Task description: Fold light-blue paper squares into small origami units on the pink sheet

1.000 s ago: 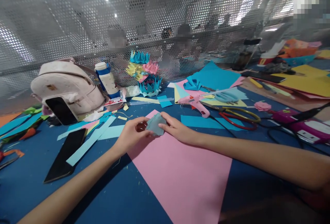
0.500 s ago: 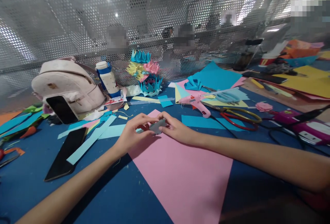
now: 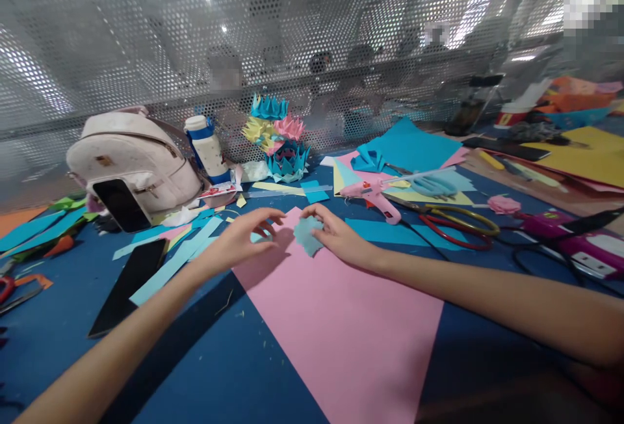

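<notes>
My right hand (image 3: 338, 238) pinches a small light-blue paper piece (image 3: 308, 237) with a scalloped edge, its flat face toward me. It is held above the top end of a large pink paper sheet (image 3: 351, 326). Just left of it, my left hand (image 3: 246, 235) is apart from the piece, its fingers curved and spread with nothing between them. Beyond my hands a pink hot glue gun (image 3: 373, 193) lies on the blue table. Folded paper flowers (image 3: 285, 160) in blue, yellow and pink are stacked behind.
At the left lie a black phone (image 3: 129, 284) and pale blue paper strips (image 3: 175, 261); another phone (image 3: 121, 204) leans on a white backpack (image 3: 131, 157). A bottle (image 3: 207, 151) stands beside it. Red- and yellow-handled scissors (image 3: 458, 221) and a purple power strip (image 3: 575, 242) lie right.
My left hand has let go of the paper piece and moved left. In my right hand the piece has turned from a folded or tilted view to face me.
</notes>
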The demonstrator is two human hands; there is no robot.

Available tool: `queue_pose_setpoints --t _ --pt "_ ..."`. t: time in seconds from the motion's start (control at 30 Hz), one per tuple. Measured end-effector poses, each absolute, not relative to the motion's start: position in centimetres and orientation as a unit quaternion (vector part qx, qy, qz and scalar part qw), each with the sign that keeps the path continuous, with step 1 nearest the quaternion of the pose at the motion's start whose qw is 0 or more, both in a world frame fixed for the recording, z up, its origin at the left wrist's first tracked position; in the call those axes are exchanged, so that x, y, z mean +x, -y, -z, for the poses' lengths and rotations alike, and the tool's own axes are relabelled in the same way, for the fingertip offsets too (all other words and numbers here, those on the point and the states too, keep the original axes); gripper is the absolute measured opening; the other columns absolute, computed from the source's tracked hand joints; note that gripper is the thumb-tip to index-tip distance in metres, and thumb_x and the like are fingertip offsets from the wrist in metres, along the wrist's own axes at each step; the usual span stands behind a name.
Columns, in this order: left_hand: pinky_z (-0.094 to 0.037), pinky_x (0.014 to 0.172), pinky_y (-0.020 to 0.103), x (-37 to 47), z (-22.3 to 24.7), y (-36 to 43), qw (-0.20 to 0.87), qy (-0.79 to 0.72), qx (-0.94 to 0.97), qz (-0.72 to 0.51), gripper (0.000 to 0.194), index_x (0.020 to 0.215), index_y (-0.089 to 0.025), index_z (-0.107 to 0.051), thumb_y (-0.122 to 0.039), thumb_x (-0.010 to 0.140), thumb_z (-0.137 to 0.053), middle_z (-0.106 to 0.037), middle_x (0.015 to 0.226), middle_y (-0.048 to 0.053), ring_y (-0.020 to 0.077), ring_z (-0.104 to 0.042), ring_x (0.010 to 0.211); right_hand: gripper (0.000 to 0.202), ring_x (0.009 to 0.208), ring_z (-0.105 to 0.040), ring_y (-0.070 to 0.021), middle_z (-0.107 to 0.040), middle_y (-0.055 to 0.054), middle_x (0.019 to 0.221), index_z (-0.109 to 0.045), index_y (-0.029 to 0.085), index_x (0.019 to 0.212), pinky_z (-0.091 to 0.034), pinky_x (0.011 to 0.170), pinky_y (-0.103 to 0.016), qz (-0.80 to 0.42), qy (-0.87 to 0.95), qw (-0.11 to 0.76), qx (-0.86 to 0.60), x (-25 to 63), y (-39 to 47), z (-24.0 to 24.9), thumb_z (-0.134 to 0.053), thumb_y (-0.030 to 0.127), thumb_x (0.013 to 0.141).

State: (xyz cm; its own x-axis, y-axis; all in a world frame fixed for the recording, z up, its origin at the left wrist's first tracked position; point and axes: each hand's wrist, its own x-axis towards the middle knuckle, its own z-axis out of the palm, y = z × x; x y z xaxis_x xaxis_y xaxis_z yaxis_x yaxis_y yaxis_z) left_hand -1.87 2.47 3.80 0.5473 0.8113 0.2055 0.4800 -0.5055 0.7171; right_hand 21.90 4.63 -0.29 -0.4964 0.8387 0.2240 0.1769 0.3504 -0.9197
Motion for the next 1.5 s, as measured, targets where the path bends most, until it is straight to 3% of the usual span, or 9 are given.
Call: queue_pose_setpoints --t 0.13,0.4,0.63,0.9,1.07,1.2,1.3,1.37,1.5 --pt "-0.047 0.082 0.036 -7.7 -5.1 -5.2 0.138 -0.477 0.855 -0.15 0.026 0.099 -0.019 -0.065 -0.032 0.076 -0.068 -0.065 0.104 0.007 0.0221 -0.059 0.092 0.035 0.113 -0.054 -0.022 -0.057 -0.006 0.117 -0.051 0.023 0.112 -0.046 0.094 -0.039 -0.41 0.765 0.377 -0.324 22.2 -5.4 0.6 -0.044 0.008 0.08" --pt "-0.043 0.07 0.028 -11.5 -4.0 -6.3 0.205 -0.504 0.839 0.002 0.045 0.098 -0.019 -0.061 -0.048 0.065 -0.072 -0.065 0.097 0.005 0.0204 -0.058 0.084 0.043 0.137 -0.034 -0.0208 -0.042 -0.007 0.14 -0.056 0.024 0.112 -0.026 0.114 -0.045 -0.296 0.833 0.33 -0.33 22.2 -4.9 0.2 -0.04 0.002 0.079" --pt "-0.042 0.067 0.029 -11.1 -4.2 -6.3 0.199 -0.512 0.835 0.019 0.041 0.094 -0.016 -0.062 -0.044 0.065 -0.071 -0.062 0.087 0.004 0.0207 -0.055 0.078 0.043 0.137 -0.031 -0.0207 -0.039 -0.006 0.141 -0.058 0.026 0.107 -0.033 0.111 -0.046 -0.257 0.847 0.314 -0.342 22.3 -4.7 0.2 -0.042 0.0 0.076" --pt "-0.044 0.078 0.03 -10.9 -4.9 -6.4 0.199 -0.495 0.843 -0.06 0.023 0.083 -0.019 -0.065 -0.04 0.074 -0.063 -0.068 0.093 0.004 0.0209 -0.059 0.087 0.036 0.132 -0.036 -0.0218 -0.045 -0.006 0.134 -0.061 0.024 0.099 -0.039 0.108 -0.047 -0.263 0.847 0.326 -0.328 22.2 -4.6 0.0 -0.042 0.002 0.077" --pt "-0.044 0.075 0.03 -10.4 -6.2 -5.9 0.187 -0.504 0.83 -0.15 0.016 0.08 -0.017 -0.066 -0.031 0.078 -0.057 -0.069 0.084 0.003 0.0191 -0.059 0.081 0.03 0.131 -0.038 -0.0232 -0.05 -0.006 0.129 -0.062 0.024 0.096 -0.034 0.11 -0.051 -0.26 0.848 0.34 -0.314 22.1 -4.6 -0.1 -0.045 0.004 0.082" --pt "-0.043 0.068 0.026 -7.7 -6.9 -4.3 0.181 -0.501 0.791 -0.302 0.013 0.084 -0.016 -0.064 -0.024 0.079 -0.056 -0.064 0.078 0.002 0.0156 -0.055 0.072 0.023 0.126 -0.044 -0.0234 -0.054 -0.007 0.125 -0.06 0.025 0.106 -0.035 0.11 -0.048 -0.273 0.846 0.355 -0.288 22.0 -4.2 -0.5 -0.052 0.015 0.087" --pt "-0.043 0.064 0.024 -4.3 -6.5 -2.4 0.18 -0.458 0.762 -0.422 0.01 0.082 -0.016 -0.06 -0.026 0.081 -0.06 -0.06 0.078 0.001 0.0141 -0.055 0.07 0.041 0.128 -0.043 -0.0243 -0.052 -0.008 0.13 -0.055 0.026 0.122 -0.035 0.11 -0.045 -0.297 0.849 0.347 -0.267 21.9 -3.6 -0.6 -0.065 0.026 0.083" --pt "-0.045 0.064 0.024 -1.9 -5.7 -1.0 0.193 -0.441 0.755 -0.444 0.007 0.083 -0.017 -0.059 -0.024 0.083 -0.06 -0.06 0.077 0.0 0.0131 -0.055 0.069 0.051 0.125 -0.045 -0.0248 -0.051 -0.007 0.13 -0.054 0.026 0.125 -0.042 0.105 -0.041 -0.325 0.841 0.34 -0.269 21.8 -3.2 -0.4 -0.072 0.031 0.077" --pt "-0.047 0.068 0.024 1.3 -4.4 0.5 0.234 -0.382 0.81 -0.378 0.006 0.084 -0.018 -0.059 -0.016 0.086 -0.054 -0.063 0.081 0.001 0.0135 -0.058 0.073 0.026 0.095 -0.06 -0.0201 -0.063 -0.005 0.103 -0.062 0.021 0.11 -0.053 0.078 -0.031 -0.404 0.811 0.327 -0.27 21.9 -3.0 -0.3 -0.057 0.032 0.088"
